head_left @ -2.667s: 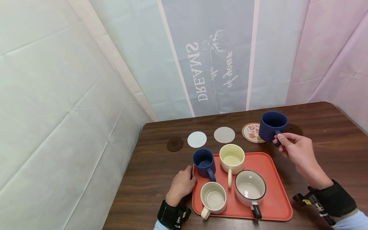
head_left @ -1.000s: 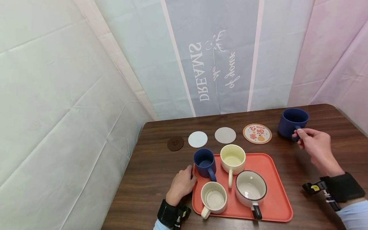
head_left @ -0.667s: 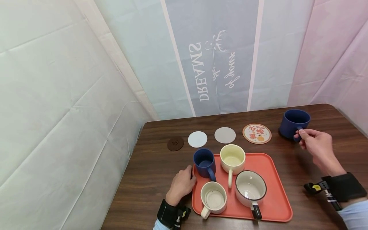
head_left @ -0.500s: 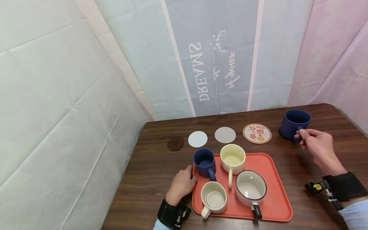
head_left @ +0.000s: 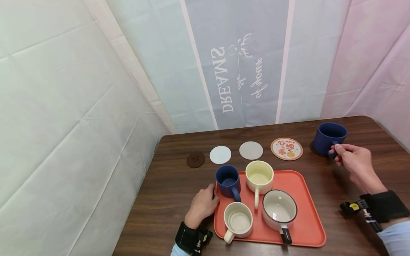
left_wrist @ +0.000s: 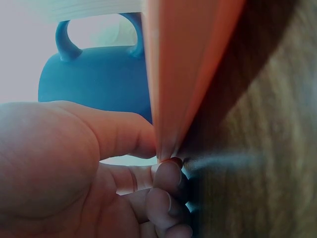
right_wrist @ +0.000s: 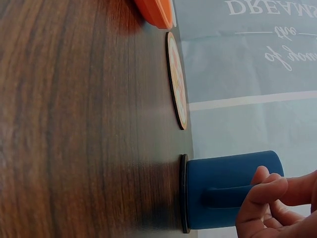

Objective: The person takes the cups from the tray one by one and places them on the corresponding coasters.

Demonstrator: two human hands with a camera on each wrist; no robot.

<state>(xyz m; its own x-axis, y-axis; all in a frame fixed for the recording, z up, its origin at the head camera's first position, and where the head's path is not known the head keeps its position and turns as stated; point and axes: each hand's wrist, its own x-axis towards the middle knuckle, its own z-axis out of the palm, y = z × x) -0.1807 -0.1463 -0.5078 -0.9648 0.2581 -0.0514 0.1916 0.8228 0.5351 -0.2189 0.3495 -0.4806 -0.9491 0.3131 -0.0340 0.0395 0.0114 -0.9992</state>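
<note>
At the far right of the table, my right hand (head_left: 356, 161) pinches the handle of a dark blue mug (head_left: 322, 142). The mug stands upright on a dark brown round coaster (right_wrist: 184, 196), its base flush against it in the right wrist view. My left hand (head_left: 201, 203) grips the left edge of a red-orange tray (head_left: 309, 217), thumb above the rim and fingers curled under it in the left wrist view. On the tray stand a smaller blue mug (head_left: 226, 188), a pale yellow mug (head_left: 262, 186), a cream mug (head_left: 245, 230) and a white pot (head_left: 270, 215) with a black-tipped handle.
A row of coasters lies behind the tray: dark brown (head_left: 195, 160), white (head_left: 220, 155), grey (head_left: 251, 150) and a patterned one (head_left: 286, 149) with orange writing. The wooden table (head_left: 166, 185) ends at a printed curtain (head_left: 240, 117).
My right hand has carried the blue mug rightward, from above the patterned coaster, and down onto the dark brown coaster. My left hand and the tray have stayed in place.
</note>
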